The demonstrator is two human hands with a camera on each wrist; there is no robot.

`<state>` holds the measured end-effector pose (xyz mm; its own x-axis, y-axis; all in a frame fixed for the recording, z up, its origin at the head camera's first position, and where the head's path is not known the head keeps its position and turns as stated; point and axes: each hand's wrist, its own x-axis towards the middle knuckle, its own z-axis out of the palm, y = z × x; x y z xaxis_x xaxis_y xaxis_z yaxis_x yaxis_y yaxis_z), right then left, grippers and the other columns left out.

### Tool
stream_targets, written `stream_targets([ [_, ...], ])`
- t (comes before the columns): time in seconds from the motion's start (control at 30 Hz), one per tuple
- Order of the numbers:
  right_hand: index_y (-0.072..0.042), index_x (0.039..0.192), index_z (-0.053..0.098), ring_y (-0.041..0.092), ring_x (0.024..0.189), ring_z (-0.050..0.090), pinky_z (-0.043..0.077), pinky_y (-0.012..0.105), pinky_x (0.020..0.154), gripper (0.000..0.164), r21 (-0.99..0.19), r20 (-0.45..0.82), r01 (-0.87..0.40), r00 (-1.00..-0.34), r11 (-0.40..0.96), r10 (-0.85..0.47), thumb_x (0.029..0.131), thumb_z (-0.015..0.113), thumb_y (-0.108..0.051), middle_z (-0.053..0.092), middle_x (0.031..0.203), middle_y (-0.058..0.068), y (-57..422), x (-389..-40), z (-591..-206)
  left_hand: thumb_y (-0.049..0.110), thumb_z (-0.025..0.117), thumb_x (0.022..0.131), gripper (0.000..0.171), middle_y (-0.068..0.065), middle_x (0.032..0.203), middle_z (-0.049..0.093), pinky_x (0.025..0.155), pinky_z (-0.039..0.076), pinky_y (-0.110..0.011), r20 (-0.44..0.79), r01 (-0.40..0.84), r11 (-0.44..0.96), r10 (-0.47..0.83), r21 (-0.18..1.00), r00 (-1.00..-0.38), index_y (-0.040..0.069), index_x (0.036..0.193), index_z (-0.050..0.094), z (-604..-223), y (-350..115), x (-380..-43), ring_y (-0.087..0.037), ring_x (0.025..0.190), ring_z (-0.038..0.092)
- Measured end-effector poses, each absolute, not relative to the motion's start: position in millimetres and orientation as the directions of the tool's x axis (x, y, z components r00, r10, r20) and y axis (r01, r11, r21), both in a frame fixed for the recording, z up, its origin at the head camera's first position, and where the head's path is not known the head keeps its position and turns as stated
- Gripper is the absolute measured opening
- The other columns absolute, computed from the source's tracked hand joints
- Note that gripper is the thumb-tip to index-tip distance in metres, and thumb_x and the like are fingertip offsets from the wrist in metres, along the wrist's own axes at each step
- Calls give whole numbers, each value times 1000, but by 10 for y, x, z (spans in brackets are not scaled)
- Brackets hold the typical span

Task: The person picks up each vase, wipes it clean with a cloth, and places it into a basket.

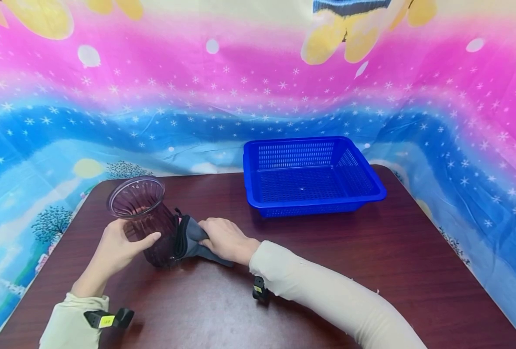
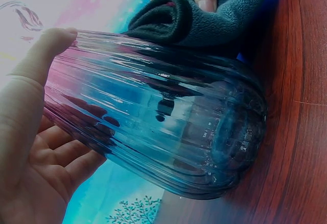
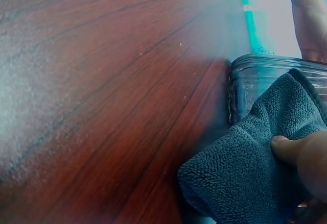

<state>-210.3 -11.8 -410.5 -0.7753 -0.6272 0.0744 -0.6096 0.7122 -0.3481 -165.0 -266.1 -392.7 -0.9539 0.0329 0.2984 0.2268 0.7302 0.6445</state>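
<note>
A purple ribbed glass vase (image 1: 153, 232) with a flared rim stands on the left part of the table. My left hand (image 1: 120, 245) grips it around the upper body, thumb on the near side and fingers behind, as the left wrist view also shows through the glass (image 2: 153, 112). My right hand (image 1: 227, 237) pinches a folded dark grey cloth (image 1: 195, 237) with a black edge. This cloth lies against the vase's right side. In the right wrist view, the thumb presses into the towel-like fabric (image 3: 240, 168) beside the vase's base (image 3: 250, 86).
A blue plastic basket (image 1: 314, 203) with perforated walls stands at the back right of the dark red-brown wooden table (image 1: 371, 271). Behind the table hangs a colourful printed curtain (image 1: 223, 97). Black cameras are strapped to both wrists.
</note>
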Motion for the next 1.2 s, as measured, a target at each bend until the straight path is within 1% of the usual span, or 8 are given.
stream_targets([
  [0.37, -15, 107, 71, 9, 80, 59, 50, 27, 72, 16, -326, 55, -612, -773, 721, -632, 95, 71, -25, 68, 91, -2, -111, -2103, -4114, 26, 83, 83, 50, -21, 115, 73, 78, 40, -3, 302, 234, 726, 38, 646, -952, 1, 123, 66, -3935, -2663, -1651, 27, 91, 45],
  [0.83, -15, 109, 71, 9, 82, 62, 52, 28, 72, 18, -292, 52, -616, -774, 731, -631, 94, 72, -26, 70, 93, -2, -108, -2099, -4138, 25, 83, 83, 48, -21, 113, 73, 76, 41, -4, 297, 233, 720, 39, 653, -954, 1, 121, 66, -3927, -2662, -1655, 23, 88, 48],
  [1.0, -15, 110, 71, 9, 84, 62, 52, 28, 72, 19, -293, 46, -616, -773, 732, -632, 95, 71, -26, 71, 95, -2, -106, -2097, -4150, 26, 83, 83, 48, -21, 113, 73, 75, 42, -6, 293, 229, 724, 39, 650, -955, 1, 122, 66, -3925, -2665, -1659, 22, 88, 49],
  [1.2, -15, 111, 70, 9, 85, 62, 53, 28, 73, 19, -306, 33, -609, -775, 732, -631, 96, 71, -27, 71, 96, -2, -110, -2100, -4176, 26, 83, 84, 51, -21, 116, 73, 76, 42, -5, 288, 227, 725, 41, 651, -957, 2, 124, 65, -3931, -2667, -1654, 24, 90, 47],
])
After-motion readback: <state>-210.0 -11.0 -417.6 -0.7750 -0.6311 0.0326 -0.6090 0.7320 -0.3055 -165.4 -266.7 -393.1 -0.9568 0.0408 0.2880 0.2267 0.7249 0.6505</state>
